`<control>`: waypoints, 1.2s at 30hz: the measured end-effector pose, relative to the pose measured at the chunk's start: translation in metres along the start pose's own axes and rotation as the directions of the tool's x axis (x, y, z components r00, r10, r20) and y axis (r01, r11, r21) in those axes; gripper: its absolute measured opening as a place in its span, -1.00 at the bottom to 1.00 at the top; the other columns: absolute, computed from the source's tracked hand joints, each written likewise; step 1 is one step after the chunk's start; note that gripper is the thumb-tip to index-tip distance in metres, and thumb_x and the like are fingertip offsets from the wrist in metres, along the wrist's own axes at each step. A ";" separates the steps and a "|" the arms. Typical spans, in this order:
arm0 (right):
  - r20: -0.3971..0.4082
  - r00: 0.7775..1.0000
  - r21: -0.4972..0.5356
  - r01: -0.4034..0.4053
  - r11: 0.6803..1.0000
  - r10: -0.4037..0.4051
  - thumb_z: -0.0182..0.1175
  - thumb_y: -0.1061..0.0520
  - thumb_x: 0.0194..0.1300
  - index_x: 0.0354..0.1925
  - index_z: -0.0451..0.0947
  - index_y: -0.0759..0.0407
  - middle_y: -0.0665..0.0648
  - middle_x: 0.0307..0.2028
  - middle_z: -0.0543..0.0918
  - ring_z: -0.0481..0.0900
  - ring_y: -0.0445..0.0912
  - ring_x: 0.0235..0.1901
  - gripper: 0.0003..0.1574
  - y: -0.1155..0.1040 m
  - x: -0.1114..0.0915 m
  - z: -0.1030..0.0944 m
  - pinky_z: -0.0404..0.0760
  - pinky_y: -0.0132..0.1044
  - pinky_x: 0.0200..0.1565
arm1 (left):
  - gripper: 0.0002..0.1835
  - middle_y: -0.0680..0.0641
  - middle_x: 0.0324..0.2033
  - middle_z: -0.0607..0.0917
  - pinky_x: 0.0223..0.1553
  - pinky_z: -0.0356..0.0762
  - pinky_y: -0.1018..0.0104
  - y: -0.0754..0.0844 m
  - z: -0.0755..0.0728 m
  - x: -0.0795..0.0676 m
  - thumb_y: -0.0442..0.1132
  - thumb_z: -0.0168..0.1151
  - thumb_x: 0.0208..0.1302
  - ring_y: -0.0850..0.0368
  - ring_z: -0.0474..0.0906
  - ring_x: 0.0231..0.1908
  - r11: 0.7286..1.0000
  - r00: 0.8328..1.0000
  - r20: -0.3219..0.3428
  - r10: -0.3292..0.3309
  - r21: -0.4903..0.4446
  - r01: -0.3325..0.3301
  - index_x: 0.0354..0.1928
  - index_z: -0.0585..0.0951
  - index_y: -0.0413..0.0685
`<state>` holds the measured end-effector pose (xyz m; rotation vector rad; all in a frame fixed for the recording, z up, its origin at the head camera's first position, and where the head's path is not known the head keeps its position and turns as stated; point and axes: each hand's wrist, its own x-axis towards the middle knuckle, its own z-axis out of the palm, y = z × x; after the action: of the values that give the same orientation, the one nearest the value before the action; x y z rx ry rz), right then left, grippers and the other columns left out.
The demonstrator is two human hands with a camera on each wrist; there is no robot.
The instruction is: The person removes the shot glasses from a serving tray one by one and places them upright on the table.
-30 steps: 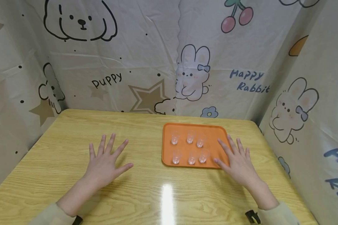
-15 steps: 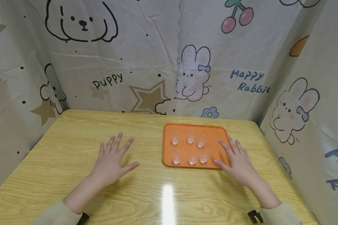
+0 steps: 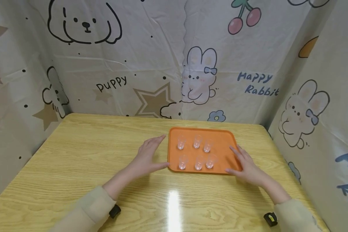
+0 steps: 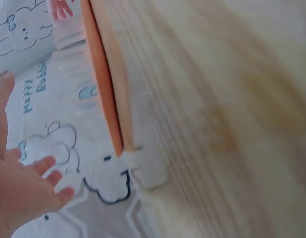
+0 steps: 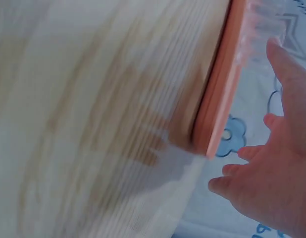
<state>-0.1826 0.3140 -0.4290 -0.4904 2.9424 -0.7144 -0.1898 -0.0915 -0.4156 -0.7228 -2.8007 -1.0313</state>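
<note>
An orange tray [image 3: 220,138] lies on the wooden table, with several small clear cups [image 3: 182,162] standing on it in two rows. My left hand [image 3: 147,160] is beside the tray's left edge, thumb and fingers spread apart. In the left wrist view a gap shows between the left hand [image 4: 29,191] and the tray [image 4: 104,84]. At the other end, my right hand [image 3: 247,167] hovers by the right edge, its thumb and forefinger over the rim. The right wrist view shows the right hand [image 5: 277,163] with spread fingers, apart from the tray [image 5: 220,99]. Neither hand holds anything.
The wood-grain table [image 3: 75,154] extends left and in front of the tray. A printed cloth [image 3: 150,58] with cartoon animals hangs behind the table and along both sides. Dark straps or devices show at both wrists.
My left hand has moved right, up to the tray's left edge, and turned sideways. My right hand has shifted slightly right and down, staying by the right edge. Tray and cups stand still.
</note>
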 end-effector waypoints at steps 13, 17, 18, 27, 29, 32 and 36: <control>0.110 0.994 -0.011 0.015 1.000 -0.014 0.30 -0.22 0.12 0.44 -0.09 0.26 0.60 0.35 -0.07 -0.12 0.51 0.30 0.20 0.034 0.016 -0.006 0.01 0.47 0.14 | -0.09 0.02 0.20 0.48 0.21 0.22 -0.03 0.012 0.035 0.040 -0.04 0.51 -0.07 0.01 0.25 0.17 0.981 0.975 0.216 0.056 -0.195 -0.013 0.37 0.26 0.18; 0.123 0.992 -0.015 0.036 0.999 -0.034 0.33 -0.20 0.10 0.42 -0.04 0.31 0.59 0.34 -0.01 -0.08 0.50 0.30 0.19 0.036 0.017 -0.007 0.00 0.46 0.15 | -0.22 -0.01 0.10 0.56 0.19 0.28 0.03 0.008 0.039 0.048 -0.04 0.48 -0.02 0.00 0.33 0.15 0.978 0.960 0.273 0.062 -0.211 -0.003 0.27 0.38 -0.02; 0.126 0.992 -0.015 0.034 0.999 -0.032 0.33 -0.20 0.09 0.41 -0.04 0.31 0.60 0.33 -0.01 -0.08 0.50 0.29 0.20 0.035 0.017 -0.007 0.00 0.46 0.15 | -0.25 -0.01 0.08 0.56 0.18 0.31 0.05 0.007 0.040 0.049 -0.04 0.47 -0.01 0.00 0.36 0.14 0.977 0.957 0.284 0.057 -0.215 0.006 0.24 0.41 -0.04; 0.138 0.990 -0.024 0.028 0.999 -0.024 0.35 -0.20 0.07 0.40 0.03 0.28 0.58 0.37 -0.14 -0.13 0.52 0.30 0.15 0.033 0.017 -0.008 0.03 0.48 0.12 | -0.62 0.02 -0.10 0.58 0.09 0.43 0.13 0.005 0.043 0.054 -0.13 0.43 0.06 0.04 0.48 0.02 0.963 0.952 0.306 0.016 -0.262 0.068 -0.08 0.57 -0.01; 0.142 0.989 -0.029 0.035 0.999 -0.030 0.35 -0.20 0.07 0.40 0.03 0.27 0.57 0.38 -0.16 -0.15 0.52 0.30 0.16 0.035 0.016 -0.008 0.04 0.49 0.12 | -0.67 0.03 -0.13 0.59 0.08 0.45 0.13 0.006 0.043 0.054 -0.15 0.42 0.07 0.04 0.50 0.01 0.960 0.953 0.302 0.015 -0.270 0.070 -0.13 0.57 0.00; 0.145 0.989 -0.041 0.041 0.998 -0.035 0.35 -0.21 0.07 0.40 0.04 0.29 0.57 0.37 -0.15 -0.13 0.52 0.30 0.16 0.036 0.015 -0.008 0.06 0.47 0.12 | -0.70 0.03 -0.15 0.59 0.05 0.47 0.14 0.005 0.043 0.053 -0.16 0.41 0.08 0.04 0.52 -0.01 0.958 0.955 0.297 0.012 -0.277 0.074 -0.16 0.57 0.00; 0.139 0.990 -0.059 0.042 0.997 -0.033 0.36 -0.21 0.05 0.38 0.08 0.33 0.58 0.37 -0.12 -0.10 0.52 0.29 0.17 0.037 0.015 -0.006 0.09 0.45 0.12 | -0.73 0.05 -0.18 0.57 -0.05 0.51 0.21 0.004 0.042 0.050 -0.16 0.40 0.10 0.06 0.53 -0.05 0.956 0.955 0.297 0.004 -0.281 0.083 -0.18 0.56 0.03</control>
<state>-0.2085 0.3423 -0.4407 -0.5767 2.8404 -0.5695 -0.2284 -0.0423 -0.4345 -0.9230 -2.9491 -1.4814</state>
